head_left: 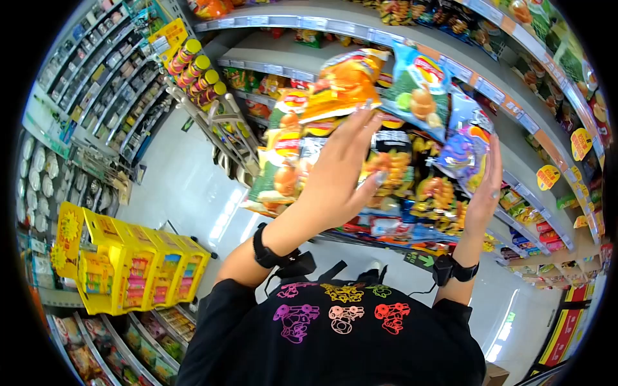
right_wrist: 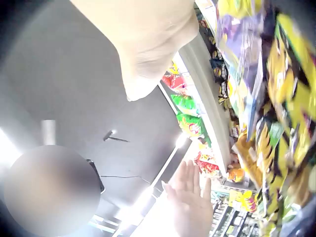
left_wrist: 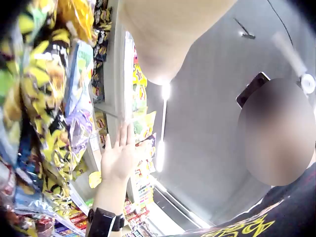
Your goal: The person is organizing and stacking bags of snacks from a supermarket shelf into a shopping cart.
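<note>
The left grip (head_left: 341, 174) and the right grip (head_left: 486, 183) both have their fingers straight and apart. They press flat on opposite sides of a bunch of glossy plastic snack bags in orange, green, blue and black-and-yellow (head_left: 412, 161). The bunch sits between the two palms, touching both, held up just before a grey metal shop shelf with price tags (head_left: 322, 61).

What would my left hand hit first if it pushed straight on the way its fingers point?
Probably the orange crinkly foil snack bag atop the armful: the left hand lies flat on the held bags, fingertips at its lower edge. Depth is hard to judge.
</note>
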The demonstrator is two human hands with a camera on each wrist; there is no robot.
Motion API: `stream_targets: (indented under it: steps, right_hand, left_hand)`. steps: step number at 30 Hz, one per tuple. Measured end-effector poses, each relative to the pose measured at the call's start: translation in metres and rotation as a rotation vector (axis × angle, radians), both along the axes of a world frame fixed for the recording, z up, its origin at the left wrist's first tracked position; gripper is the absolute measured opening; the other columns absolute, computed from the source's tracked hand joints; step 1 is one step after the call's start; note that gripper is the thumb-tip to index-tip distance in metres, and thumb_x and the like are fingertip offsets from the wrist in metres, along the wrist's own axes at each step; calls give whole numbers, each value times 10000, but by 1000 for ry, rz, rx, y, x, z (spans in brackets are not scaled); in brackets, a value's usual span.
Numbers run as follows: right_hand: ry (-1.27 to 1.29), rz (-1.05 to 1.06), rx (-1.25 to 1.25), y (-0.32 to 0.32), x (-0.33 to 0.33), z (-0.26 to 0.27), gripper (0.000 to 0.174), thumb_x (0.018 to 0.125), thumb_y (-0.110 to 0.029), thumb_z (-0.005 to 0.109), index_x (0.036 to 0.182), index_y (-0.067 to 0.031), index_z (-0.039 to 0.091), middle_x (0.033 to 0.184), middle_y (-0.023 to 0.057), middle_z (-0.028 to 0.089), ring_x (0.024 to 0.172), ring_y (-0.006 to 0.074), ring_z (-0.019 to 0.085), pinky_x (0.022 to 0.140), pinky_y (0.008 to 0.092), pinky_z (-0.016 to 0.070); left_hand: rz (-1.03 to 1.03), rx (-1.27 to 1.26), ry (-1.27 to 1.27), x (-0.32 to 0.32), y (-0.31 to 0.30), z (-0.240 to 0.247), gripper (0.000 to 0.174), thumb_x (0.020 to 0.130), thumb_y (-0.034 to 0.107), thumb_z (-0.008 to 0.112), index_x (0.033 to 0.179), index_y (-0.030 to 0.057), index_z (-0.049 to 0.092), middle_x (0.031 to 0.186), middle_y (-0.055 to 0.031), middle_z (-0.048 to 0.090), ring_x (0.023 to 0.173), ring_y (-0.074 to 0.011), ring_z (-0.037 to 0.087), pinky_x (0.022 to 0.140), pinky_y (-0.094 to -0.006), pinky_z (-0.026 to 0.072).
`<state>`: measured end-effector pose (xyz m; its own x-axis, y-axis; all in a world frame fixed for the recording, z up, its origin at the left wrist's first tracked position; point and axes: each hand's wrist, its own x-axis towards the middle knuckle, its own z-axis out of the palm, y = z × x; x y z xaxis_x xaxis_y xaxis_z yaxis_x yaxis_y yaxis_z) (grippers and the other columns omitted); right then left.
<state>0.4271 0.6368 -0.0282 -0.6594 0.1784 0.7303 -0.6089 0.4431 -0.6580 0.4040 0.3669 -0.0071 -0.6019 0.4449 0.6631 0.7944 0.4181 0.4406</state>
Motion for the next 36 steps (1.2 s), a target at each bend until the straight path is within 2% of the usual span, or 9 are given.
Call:
stream_targets:
  steps: [3,4,5,7,12,17,23,31,36]
  right_hand:
    - [-14,19,-104,-72,7,-16,847,891,-647,266,1376,47,304,1433,195,309,1353,284,259,1110,410,146]
    - [-84,18,-93,-93,7,-21,887,863,-684,264,1393,28,276,1451,181,285,1375,285,211,1112,440,95]
    - [-108,59,-101,-113,5,-20,875,873,-670,260,1393,33,271,1452,183,280,1376,284,207,1113,437,100]
    - [-181,121,-139,-155,7,-15,849,892,-642,251,1393,43,260,1454,188,269,1378,281,199,1116,429,109]
    - [-112,328,-170,-198,-27,27,785,923,-592,237,1395,35,265,1453,188,276,1371,273,229,1113,401,144]
    - [-317,619,-511,-255,-70,63,715,952,-534,220,1395,24,273,1459,156,286,1366,251,245,1112,372,167]
    - [-495,685,-381,-332,-118,69,682,969,-497,212,1408,24,227,1457,178,270,1367,251,234,1113,379,183]
    - [-569,490,-493,-414,-190,62,622,977,-446,269,1402,8,255,1441,168,310,1357,250,257,1106,372,193]
    - [-563,245,-40,-477,-264,72,532,980,-374,337,1402,-54,287,1416,168,350,1330,252,311,1082,372,249]
  left_hand:
    - [44,164,-72,-13,-92,-4,550,852,72,454,1372,-5,288,1425,-234,278,1337,-371,260,1089,-426,205]
    - [74,237,-177,-21,-121,-9,540,864,59,420,1384,13,282,1428,-207,294,1343,-340,264,1089,-412,211]
    - [84,371,-365,-25,-144,-8,529,973,324,334,1401,18,273,1452,-142,292,1354,-274,263,1089,-405,210]
    - [-4,541,-590,-46,-184,-3,561,978,382,296,1406,22,257,1456,-150,281,1364,-275,237,1096,-407,202]
    - [-188,954,-875,-105,-232,32,612,963,399,339,1406,-5,216,1463,-212,213,1361,-332,212,1100,-433,206]
    - [-234,1267,-1339,-158,-267,52,676,925,353,418,1415,-25,147,1467,-235,164,1358,-369,195,1107,-466,186]
    - [-179,1373,-1275,-244,-306,54,671,895,313,473,1407,-12,186,1470,-211,162,1376,-294,178,1113,-399,175]
    - [-182,1334,-1350,-367,-392,66,682,859,306,509,1396,0,221,1443,-195,229,1356,-279,223,1103,-404,200]
    - [-136,1274,-1315,-424,-429,72,695,841,313,529,1384,-9,238,1421,-195,261,1341,-283,243,1099,-405,208]
